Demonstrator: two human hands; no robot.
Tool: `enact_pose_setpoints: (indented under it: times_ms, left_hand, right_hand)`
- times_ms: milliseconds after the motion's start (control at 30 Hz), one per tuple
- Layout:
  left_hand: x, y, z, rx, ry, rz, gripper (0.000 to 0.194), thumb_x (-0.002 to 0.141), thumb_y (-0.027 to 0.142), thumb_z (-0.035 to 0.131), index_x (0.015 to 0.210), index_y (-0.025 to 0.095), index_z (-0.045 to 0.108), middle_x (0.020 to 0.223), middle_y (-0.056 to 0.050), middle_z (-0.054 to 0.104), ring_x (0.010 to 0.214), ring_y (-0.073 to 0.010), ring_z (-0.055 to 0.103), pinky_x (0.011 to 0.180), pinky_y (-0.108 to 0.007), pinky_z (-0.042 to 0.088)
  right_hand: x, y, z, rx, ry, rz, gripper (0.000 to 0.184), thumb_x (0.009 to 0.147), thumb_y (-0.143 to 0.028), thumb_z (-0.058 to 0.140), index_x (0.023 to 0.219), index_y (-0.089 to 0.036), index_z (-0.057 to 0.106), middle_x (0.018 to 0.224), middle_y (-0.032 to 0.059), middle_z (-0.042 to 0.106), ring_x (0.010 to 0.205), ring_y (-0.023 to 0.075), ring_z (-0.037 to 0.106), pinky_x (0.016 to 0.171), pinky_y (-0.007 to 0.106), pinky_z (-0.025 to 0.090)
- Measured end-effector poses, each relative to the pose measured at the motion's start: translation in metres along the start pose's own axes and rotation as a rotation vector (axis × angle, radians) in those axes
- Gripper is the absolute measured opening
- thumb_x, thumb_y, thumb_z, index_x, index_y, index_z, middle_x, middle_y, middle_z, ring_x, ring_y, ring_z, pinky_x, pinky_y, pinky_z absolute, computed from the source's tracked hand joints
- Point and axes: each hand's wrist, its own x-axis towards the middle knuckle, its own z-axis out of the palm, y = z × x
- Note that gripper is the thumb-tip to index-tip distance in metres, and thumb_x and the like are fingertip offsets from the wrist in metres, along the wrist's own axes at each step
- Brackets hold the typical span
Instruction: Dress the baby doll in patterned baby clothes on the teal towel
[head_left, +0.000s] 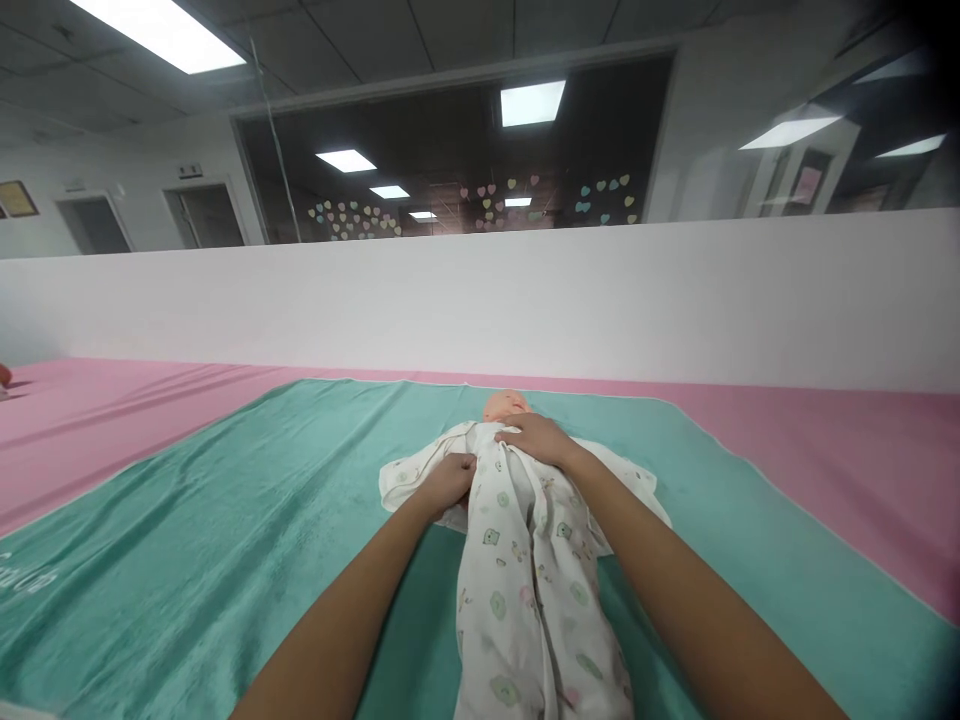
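A baby doll (507, 403) lies on its back, its head at the far end and mostly hidden behind my right hand. White baby clothes (517, 560) with small green and pink prints cover the doll's body and stretch toward me, the sleeves spread to both sides. My left hand (450, 483) is closed on the cloth at the left side of the doll's trunk; its fingertips are partly hidden by the fabric. Across the upper chest, just below the head, my right hand (538, 440) rests on the clothes with its fingers extended.
Beneath the doll a green blanket (225, 520) with wrinkles on its left covers a pink mat (847, 470). A low white wall (480, 300) runs behind it, with a dark window (465, 150) above. A small object (4, 377) sits at the far left edge.
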Motion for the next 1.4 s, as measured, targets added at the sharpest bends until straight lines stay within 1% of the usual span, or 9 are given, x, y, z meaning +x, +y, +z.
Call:
enact_pose_setpoints:
  times_ms: [100,233,333,467,633,833,1067,1233,1400]
  left_hand:
    - [0.0,0.003,0.004,0.266,0.174,0.105,0.023,0.074,0.024,0.047,0.052,0.017,0.042,0.052,0.0,0.046,0.057,-0.014,0.044,0.053,-0.025,0.03]
    - [-0.006,0.013,0.003,0.628,0.264,0.236,0.015,0.078,0.018,0.043,0.066,0.018,0.05,0.072,-0.006,0.056,0.072,-0.0203,0.052,0.062,-0.029,0.032]
    - [-0.008,0.022,0.004,0.92,0.278,0.266,0.013,0.081,0.016,0.04,0.086,0.019,0.052,0.089,-0.008,0.057,0.076,-0.0216,0.054,0.062,-0.03,0.034]
    - [-0.008,0.027,0.009,1.014,0.356,0.231,0.017,0.083,0.015,0.04,0.098,0.018,0.047,0.101,-0.01,0.053,0.084,-0.0224,0.053,0.062,-0.03,0.037]
    - [-0.006,0.013,0.011,0.806,0.361,0.201,0.015,0.086,0.016,0.035,0.096,0.018,0.046,0.102,-0.01,0.052,0.088,-0.0209,0.052,0.066,-0.029,0.038]
    - [0.0,-0.002,-0.003,0.307,0.286,0.125,0.021,0.079,0.012,0.039,0.093,0.017,0.054,0.086,-0.007,0.06,0.087,-0.02,0.052,0.076,-0.031,0.04]
    - [-0.007,0.002,-0.009,-0.351,-0.104,-0.126,0.024,0.061,0.004,0.042,0.074,0.015,0.058,0.057,0.001,0.054,0.054,-0.0116,0.05,0.052,-0.022,0.041]
    - [-0.014,0.002,-0.002,-0.487,-0.202,-0.114,0.026,0.052,0.0,0.045,0.067,0.013,0.061,0.068,-0.003,0.063,0.065,-0.0147,0.056,0.058,-0.024,0.045]
    - [-0.013,0.001,0.001,-0.653,-0.272,-0.102,0.025,0.054,0.002,0.054,0.074,0.011,0.065,0.077,-0.007,0.067,0.08,-0.021,0.061,0.071,-0.03,0.049]
  right_hand:
    - [-0.004,0.0,-0.002,0.031,0.021,0.016,0.026,0.08,-0.042,0.047,0.086,-0.025,0.066,0.101,0.0023,0.066,0.092,0.0227,0.056,0.07,0.029,0.036]
    - [-0.005,0.005,-0.002,0.046,0.1,0.108,0.031,0.08,-0.037,0.04,0.058,-0.02,0.054,0.069,0.0018,0.06,0.067,0.0169,0.051,0.056,0.026,0.029]
    - [-0.006,0.014,0.0,0.042,0.167,0.152,0.031,0.08,-0.035,0.038,0.054,-0.02,0.045,0.062,0.0009,0.053,0.061,0.015,0.045,0.052,0.026,0.025]
    - [-0.006,0.024,0.007,0.044,0.272,0.219,0.032,0.082,-0.038,0.035,0.056,-0.02,0.041,0.061,0.0008,0.05,0.06,0.0152,0.043,0.053,0.026,0.026]
    - [-0.007,0.03,0.025,0.166,0.385,0.165,0.034,0.082,-0.047,0.039,0.062,-0.02,0.043,0.07,0.0009,0.053,0.067,0.0156,0.047,0.061,0.026,0.032]
    - [-0.034,0.052,0.034,0.284,0.51,0.178,0.032,0.081,-0.049,0.04,0.067,-0.02,0.046,0.074,0.0017,0.054,0.074,0.0174,0.047,0.068,0.028,0.035]
    - [-0.063,0.074,0.022,0.411,0.249,0.32,0.031,0.075,-0.039,0.045,0.051,-0.02,0.038,0.053,-0.0018,0.044,0.054,0.0127,0.038,0.053,0.025,0.028]
    - [-0.077,0.073,0.017,0.57,0.104,0.31,0.015,0.07,-0.032,0.05,0.062,-0.019,0.048,0.055,-0.0034,0.048,0.047,0.0091,0.039,0.047,0.022,0.032]
    - [-0.088,0.067,0.01,0.899,-0.075,0.283,0.021,0.067,-0.028,0.059,0.085,-0.018,0.059,0.076,0.0013,0.062,0.065,0.0128,0.055,0.062,0.025,0.045]
